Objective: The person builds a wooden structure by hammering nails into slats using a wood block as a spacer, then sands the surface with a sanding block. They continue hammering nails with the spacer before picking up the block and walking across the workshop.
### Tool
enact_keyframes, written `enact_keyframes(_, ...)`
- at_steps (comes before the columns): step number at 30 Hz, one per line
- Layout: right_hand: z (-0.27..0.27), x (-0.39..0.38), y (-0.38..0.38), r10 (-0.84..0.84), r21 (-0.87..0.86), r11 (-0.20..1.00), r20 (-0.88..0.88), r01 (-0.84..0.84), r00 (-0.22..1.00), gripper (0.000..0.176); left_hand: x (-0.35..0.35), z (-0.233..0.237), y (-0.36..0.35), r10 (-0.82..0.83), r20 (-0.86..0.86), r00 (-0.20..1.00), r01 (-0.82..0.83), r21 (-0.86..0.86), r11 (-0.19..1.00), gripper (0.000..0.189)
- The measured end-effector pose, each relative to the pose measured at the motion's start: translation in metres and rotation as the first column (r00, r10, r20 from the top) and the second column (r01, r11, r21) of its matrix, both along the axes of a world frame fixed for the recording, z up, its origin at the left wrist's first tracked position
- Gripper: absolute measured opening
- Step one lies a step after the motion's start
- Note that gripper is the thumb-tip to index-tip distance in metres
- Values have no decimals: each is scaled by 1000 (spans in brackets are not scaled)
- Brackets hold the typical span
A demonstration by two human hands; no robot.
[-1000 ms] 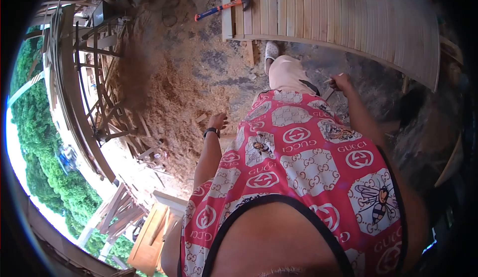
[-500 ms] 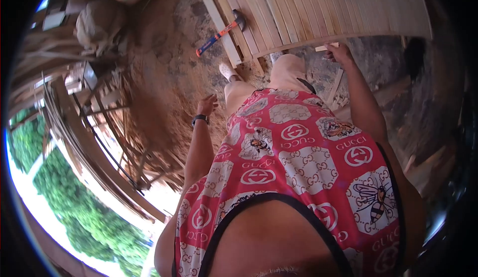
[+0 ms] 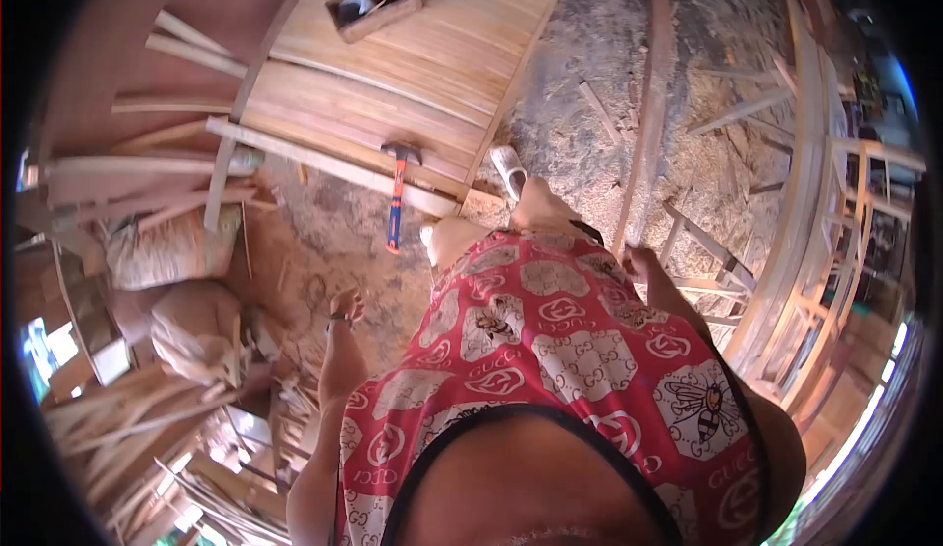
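My left hand (image 3: 346, 308) hangs beside my left thigh with its fingers loosely bent and apart, holding nothing. Low at my right side is my right hand (image 3: 640, 263), its fingers curled; whatever they may hold is too small and blurred to make out. In front of my feet lies a large panel of wooden slats (image 3: 363, 99). A hammer (image 3: 397, 202) with an orange and blue handle rests with its head on the panel's near edge, the handle sticking out toward me. Neither hand touches it.
A small wooden box (image 3: 385, 22) with something pale inside sits on the panel. Loose wood strips (image 3: 201, 55) stick out at its left. A long plank (image 3: 646, 124) and scraps lie on the ground at right, near stacked timber (image 3: 786, 281). Sacks (image 3: 172, 251) stand at left.
My view has turned right, so the panel and hammer appear further left. My right hand, which held a small wood piece by the panel's edge, is now down at my side. My left hand still hangs.
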State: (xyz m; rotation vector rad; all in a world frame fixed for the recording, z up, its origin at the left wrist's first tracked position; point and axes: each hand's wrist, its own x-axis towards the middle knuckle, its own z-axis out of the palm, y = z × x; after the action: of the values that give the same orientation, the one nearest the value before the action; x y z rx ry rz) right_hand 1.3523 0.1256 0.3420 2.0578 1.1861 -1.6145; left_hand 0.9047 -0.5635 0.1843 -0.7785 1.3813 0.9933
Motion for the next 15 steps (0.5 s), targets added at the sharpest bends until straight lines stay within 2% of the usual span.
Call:
enact_keyframes(1,11,12,-33,-73,94,994,126,62,989,41,-17,30,7,24,-83,996,-37,-154,987,36)
enact_keyframes(2,8,32,-55,-90,74,993,-15,91,996,40,-36,49,22,4,-108,994,-19,-136,991,36)
enact_keyframes(3,6,51,-72,-204,63,978,56,201,977,41,-51,70,38,-86,-169,982,41,-255,966,35)
enact_keyframes(4,17,55,-86,-242,48,970,63,239,968,35,-64,76,46,-178,-215,960,87,-376,923,34)
enact_keyframes(5,29,54,-101,-223,45,975,87,220,971,39,-80,61,50,-192,-233,953,95,-370,924,34)
enact_keyframes(7,30,53,-112,-229,55,973,98,225,968,39,-113,15,55,-129,-163,978,110,-120,987,35)
enact_keyframes(9,33,43,-111,-184,73,981,85,178,979,36,-114,52,136,-278,-301,912,220,-214,952,33)
enact_keyframes(11,22,43,-92,-219,5,976,6,219,976,36,-115,50,194,-393,-348,851,357,-166,919,32)
enact_keyframes(12,13,45,-82,-257,-61,965,-62,253,964,36,-109,54,227,-362,-343,867,349,-99,932,31)
enact_keyframes(13,0,45,-72,-292,-50,956,-96,288,952,36,-104,56,259,-330,-333,883,340,-32,940,30)
enact_keyframes(15,13,23,-41,-144,7,990,-43,144,989,34,-98,40,309,-512,-348,785,519,-80,851,34)
